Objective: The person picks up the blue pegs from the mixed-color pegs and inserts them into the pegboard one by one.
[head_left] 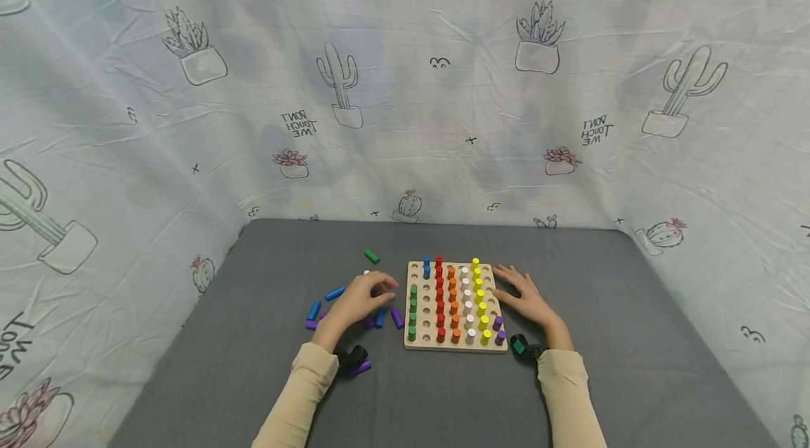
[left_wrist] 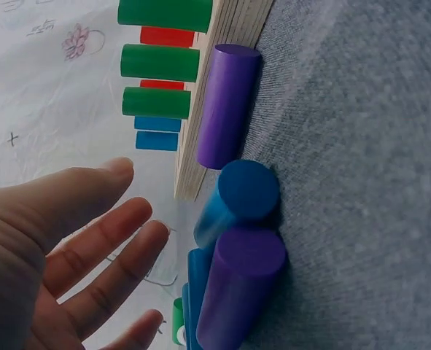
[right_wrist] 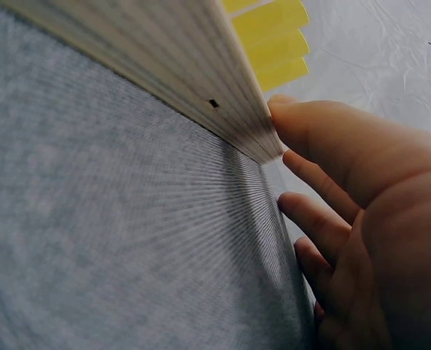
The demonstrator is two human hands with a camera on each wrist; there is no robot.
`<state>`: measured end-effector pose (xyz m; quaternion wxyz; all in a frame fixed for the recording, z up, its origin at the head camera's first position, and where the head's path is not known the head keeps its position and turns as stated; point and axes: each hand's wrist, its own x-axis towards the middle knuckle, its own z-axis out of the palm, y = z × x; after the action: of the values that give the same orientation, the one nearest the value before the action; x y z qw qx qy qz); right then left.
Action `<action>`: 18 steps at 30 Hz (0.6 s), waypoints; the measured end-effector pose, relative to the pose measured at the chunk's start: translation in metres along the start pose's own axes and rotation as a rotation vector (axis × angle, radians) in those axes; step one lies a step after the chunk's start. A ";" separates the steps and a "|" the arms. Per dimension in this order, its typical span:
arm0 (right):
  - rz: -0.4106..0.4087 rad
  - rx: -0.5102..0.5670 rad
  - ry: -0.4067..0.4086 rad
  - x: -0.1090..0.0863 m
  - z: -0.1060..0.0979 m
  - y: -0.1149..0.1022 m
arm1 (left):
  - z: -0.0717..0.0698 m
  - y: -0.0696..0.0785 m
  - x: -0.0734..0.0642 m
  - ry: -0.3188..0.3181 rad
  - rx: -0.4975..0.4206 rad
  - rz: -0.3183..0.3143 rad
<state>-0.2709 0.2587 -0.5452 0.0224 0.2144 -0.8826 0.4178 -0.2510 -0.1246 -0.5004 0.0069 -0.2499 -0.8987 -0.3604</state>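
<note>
A wooden pegboard (head_left: pixel 455 347) bears columns of green, blue, red, orange, white, yellow and purple pegs. Left of it, my left hand (head_left: pixel 359 297) hovers over loose pegs with fingers loosely bent. In the left wrist view its thumb and fingers (left_wrist: pixel 131 251) stand apart with nothing between them. Nearest to that hand lie a blue peg (left_wrist: pixel 248 193) and a purple peg (left_wrist: pixel 241 292). Another purple peg (left_wrist: pixel 230 106) lies along the board's left side. My right hand (head_left: pixel 528 300) is spread at the board's right edge, its thumb (right_wrist: pixel 310 131) touching the board's side (right_wrist: pixel 237 109).
On the grey tabletop (head_left: pixel 607 293), a green peg (head_left: pixel 371 256) lies behind the left hand. Blue pegs (head_left: pixel 335 292) lie to its left, and a purple peg (head_left: pixel 362 368) lies beside the left wrist. A patterned cloth (head_left: pixel 405 117) hangs around the table.
</note>
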 end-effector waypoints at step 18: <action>0.059 -0.042 -0.034 0.002 -0.002 -0.001 | -0.007 0.002 -0.011 -0.036 0.098 -0.023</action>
<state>-0.2725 0.2589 -0.5430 -0.0003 0.1948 -0.8973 0.3961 -0.2421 -0.1327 -0.4963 -0.0009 -0.2455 -0.9180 -0.3115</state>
